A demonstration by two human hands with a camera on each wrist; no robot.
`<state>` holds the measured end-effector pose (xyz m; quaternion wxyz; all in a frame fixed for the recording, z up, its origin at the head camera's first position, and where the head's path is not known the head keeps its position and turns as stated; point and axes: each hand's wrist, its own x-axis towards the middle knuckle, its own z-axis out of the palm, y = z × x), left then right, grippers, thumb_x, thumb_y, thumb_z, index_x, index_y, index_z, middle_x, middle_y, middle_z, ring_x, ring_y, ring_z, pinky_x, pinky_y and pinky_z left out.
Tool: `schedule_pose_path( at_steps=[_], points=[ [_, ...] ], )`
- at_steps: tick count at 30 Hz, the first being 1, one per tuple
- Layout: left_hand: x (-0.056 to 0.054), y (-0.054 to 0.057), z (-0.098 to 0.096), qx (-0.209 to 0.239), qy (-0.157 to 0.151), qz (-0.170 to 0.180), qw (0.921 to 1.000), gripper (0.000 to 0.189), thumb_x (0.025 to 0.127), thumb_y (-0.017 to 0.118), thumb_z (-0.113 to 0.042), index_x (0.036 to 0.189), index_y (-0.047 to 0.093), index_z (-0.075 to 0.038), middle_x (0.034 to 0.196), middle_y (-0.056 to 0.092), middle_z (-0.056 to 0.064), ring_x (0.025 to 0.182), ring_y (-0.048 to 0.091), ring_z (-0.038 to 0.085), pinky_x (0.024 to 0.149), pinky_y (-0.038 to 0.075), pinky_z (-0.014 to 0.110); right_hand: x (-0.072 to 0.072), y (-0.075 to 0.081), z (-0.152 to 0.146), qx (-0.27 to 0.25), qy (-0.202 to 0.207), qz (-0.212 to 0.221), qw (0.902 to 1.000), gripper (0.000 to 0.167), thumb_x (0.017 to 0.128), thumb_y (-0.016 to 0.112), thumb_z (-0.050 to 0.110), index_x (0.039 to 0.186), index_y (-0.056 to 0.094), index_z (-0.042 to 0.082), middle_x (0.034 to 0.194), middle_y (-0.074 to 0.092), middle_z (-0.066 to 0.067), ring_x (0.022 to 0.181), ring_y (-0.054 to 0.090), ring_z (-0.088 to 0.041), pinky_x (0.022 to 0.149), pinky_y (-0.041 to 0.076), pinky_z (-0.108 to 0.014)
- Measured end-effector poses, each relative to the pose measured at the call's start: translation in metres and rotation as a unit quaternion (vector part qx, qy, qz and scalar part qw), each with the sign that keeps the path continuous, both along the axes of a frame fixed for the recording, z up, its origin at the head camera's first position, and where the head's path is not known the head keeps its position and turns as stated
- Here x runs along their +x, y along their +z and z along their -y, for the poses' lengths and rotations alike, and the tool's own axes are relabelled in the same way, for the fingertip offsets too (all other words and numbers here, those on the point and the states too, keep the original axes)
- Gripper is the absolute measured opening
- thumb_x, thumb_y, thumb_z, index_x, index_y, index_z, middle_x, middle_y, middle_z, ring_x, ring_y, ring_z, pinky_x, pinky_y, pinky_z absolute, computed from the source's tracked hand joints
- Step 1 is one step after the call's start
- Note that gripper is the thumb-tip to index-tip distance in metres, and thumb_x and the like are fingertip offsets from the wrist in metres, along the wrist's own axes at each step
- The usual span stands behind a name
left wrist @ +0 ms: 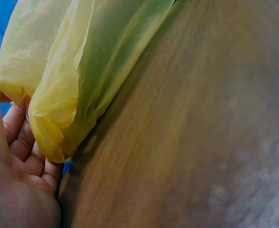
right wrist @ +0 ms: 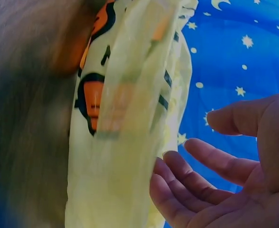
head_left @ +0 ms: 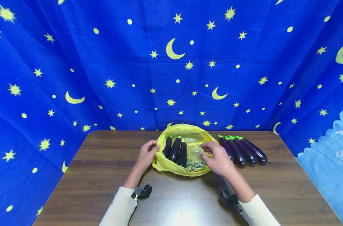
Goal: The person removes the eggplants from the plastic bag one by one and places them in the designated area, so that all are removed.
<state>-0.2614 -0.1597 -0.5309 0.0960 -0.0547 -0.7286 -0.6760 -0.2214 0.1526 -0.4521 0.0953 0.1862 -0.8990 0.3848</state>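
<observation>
A yellow plastic bag (head_left: 174, 169) lies on the table with its mouth spread open upward. Three eggplants (head_left: 175, 150) with green stems lie side by side in its left part. At the bag's left rim, my left hand (head_left: 146, 156) pinches the plastic between thumb and fingers; the left wrist view has the folded yellow edge (left wrist: 53, 118) in front of those fingers. My right hand (head_left: 218, 158) is over the right rim, holding nothing. In the right wrist view its thumb and fingers (right wrist: 203, 159) are spread apart, fingertips right at the bag's side.
Several more eggplants (head_left: 246, 151) lie in a row on the brown wooden table (head_left: 103, 163), just right of the bag and my right hand. A blue cloth (head_left: 149, 69) with yellow moons and stars hangs behind the table and along both sides.
</observation>
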Motion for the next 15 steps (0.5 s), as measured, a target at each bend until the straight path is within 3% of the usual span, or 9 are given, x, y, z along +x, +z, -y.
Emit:
schedule_pose_path(
  at_steps=[7,15],
  points=[
    [0.001,-0.001,0.001,0.000,-0.006,-0.002,1.0000,0.010,0.097,0.065,0.005,0.104,0.067,0.012,0.090,0.065,0.013,0.074,0.058,0.008,0.070,0.047,0.020,-0.006,-0.009,0.014,0.001,0.017,0.025,0.9995,0.027,0.094,0.073,0.005,0.120,0.072,-0.004,0.117,0.072,-0.019,0.099,0.073,-0.031,0.090,0.059,-0.050],
    [0.000,0.000,0.001,-0.005,0.000,-0.001,1.0000,0.011,0.096,0.065,0.006,0.104,0.067,0.013,0.089,0.063,0.009,0.074,0.056,0.008,0.068,0.045,0.020,-0.013,-0.012,0.031,0.000,0.013,0.061,0.9981,0.030,0.094,0.074,0.007,0.122,0.072,-0.004,0.116,0.075,-0.021,0.090,0.077,-0.026,0.078,0.062,-0.042]
  ],
)
